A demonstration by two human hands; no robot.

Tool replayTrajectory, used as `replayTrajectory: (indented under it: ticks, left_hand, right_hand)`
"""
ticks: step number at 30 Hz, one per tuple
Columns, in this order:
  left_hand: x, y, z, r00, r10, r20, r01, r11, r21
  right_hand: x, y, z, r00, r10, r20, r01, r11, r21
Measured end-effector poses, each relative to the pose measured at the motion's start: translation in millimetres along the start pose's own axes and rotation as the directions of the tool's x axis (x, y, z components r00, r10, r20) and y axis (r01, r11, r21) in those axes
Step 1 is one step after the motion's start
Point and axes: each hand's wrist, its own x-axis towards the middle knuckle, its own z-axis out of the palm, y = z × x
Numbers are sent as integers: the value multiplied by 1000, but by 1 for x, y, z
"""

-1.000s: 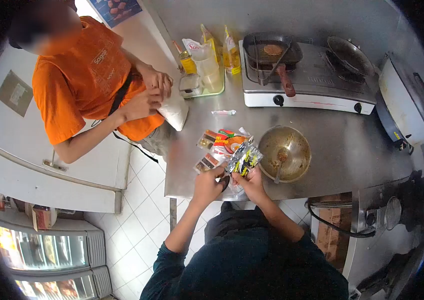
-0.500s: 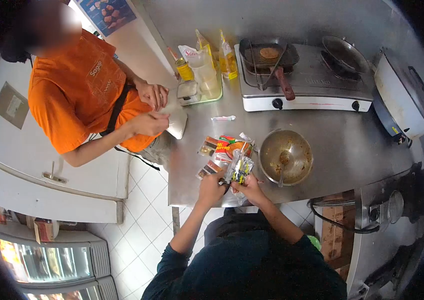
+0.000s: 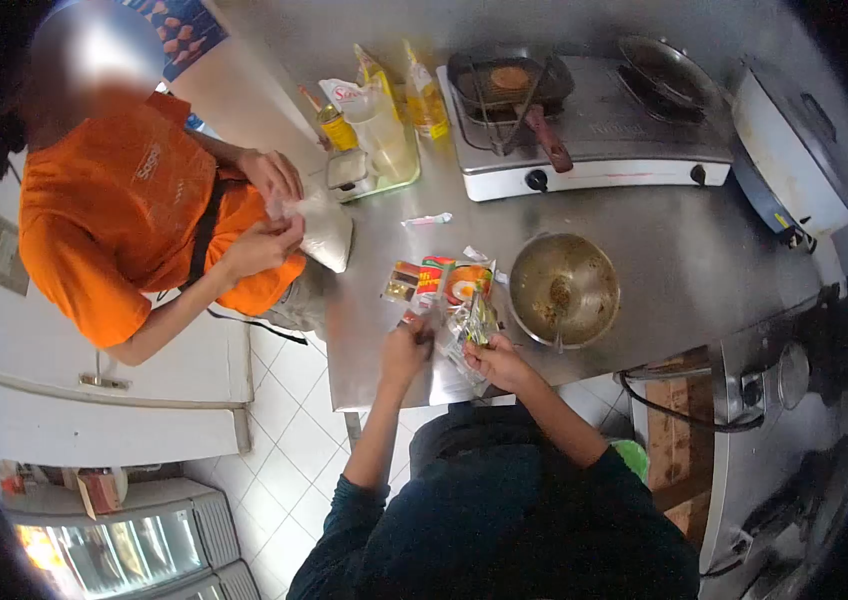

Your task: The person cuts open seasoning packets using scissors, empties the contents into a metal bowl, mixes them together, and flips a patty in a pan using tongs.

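My right hand [image 3: 500,364] pinches a shiny silver and yellow-green sachet [image 3: 478,328] over the near side of the table. Just left of it, my left hand [image 3: 405,352] is curled and smeared by motion, with a dark thing at its fingers that I cannot make out. Beyond both hands lie a red and orange noodle wrapper [image 3: 436,280] and a small packet with a brown panel [image 3: 402,281]. Crumpled clear plastic is under the sachet. To the right stands a metal bowl [image 3: 599,272] with brown residue and a spoon in it.
A co-worker in an orange shirt [image 3: 109,220] stands at the left, both hands at a bag of white contents [image 3: 328,235]. Behind are a tray with containers [image 3: 404,172], an oil pouch [image 3: 427,105] and a gas stove [image 3: 594,170] with a grill pan [image 3: 489,105]. A narrow wrapper [image 3: 429,219] lies mid-table.
My left hand has moved away from my right hand, leaving a gap between them. The right hand still grips the sachet. The whole view has shifted slightly.
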Motion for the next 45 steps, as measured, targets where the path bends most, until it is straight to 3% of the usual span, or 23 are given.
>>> replayTrajectory:
  ticks: [2, 3, 6, 8, 10, 11, 14, 18, 21, 24, 26, 29, 31, 38, 45]
  left_hand:
    - [3, -6, -8, 998, -68, 2, 68, 997, -28]
    - [4, -13, -8, 997, -80, 6, 79, 994, 69]
    - [3, -52, 13, 996, -87, 9, 78, 931, 357]
    - [1, -80, 31, 998, -63, 24, 41, 842, 537]
    - [-7, -77, 32, 998, 63, -7, -43, 751, 659]
    - [-6, -73, 30, 992, 125, -28, -67, 693, 718]
    - [4, -57, 20, 978, -172, 116, 70, 802, 594]
    - [16, -23, -8, 927, -323, 190, 169, 813, 558]
    - [14, -14, -11, 971, -236, 34, 188, 847, 496]
    - [15, 7, -6, 992, -122, -42, 129, 947, 294]
    - [8, 32, 2, 980, 176, -87, -157, 969, 191]
    - [2, 57, 53, 849, 518, -107, -522, 853, -15]
    - [-10, 97, 64, 790, 613, -27, -607, 787, 108]
    - [-9, 126, 130, 832, 545, 105, -549, 780, 301]
    - [-15, 129, 118, 886, 464, -30, -448, 870, 207]
  right_hand:
    - [-3, -3, -3, 985, 30, 167, -87, 935, 344]
    - [-1, 1, -3, 943, -20, 333, -155, 858, 490]
    - [-3, 0, 2, 934, 113, 339, -300, 764, 572]
    - [-4, 8, 4, 910, 70, 409, -323, 739, 592]
    - [-8, 5, 16, 888, 54, 456, -336, 754, 564]
    - [-9, 5, 14, 878, 137, 459, -419, 685, 597]
    - [-13, -6, 26, 843, 75, 533, -399, 751, 526]
    - [-24, -31, 33, 862, 69, 502, -358, 785, 505]
    - [-30, -45, 30, 878, -21, 478, -292, 768, 569]
    - [-46, -66, 31, 883, -89, 461, -213, 799, 562]
    - [-52, -71, 22, 867, -154, 473, -162, 812, 561]
    - [-77, -89, 25, 916, -240, 321, 17, 824, 567]
    - [-84, -99, 12, 876, -276, 395, -4, 816, 579]
    - [-117, -125, -30, 854, -332, 401, 40, 810, 585]
    - [-135, -133, -68, 903, -266, 337, 10, 798, 603]
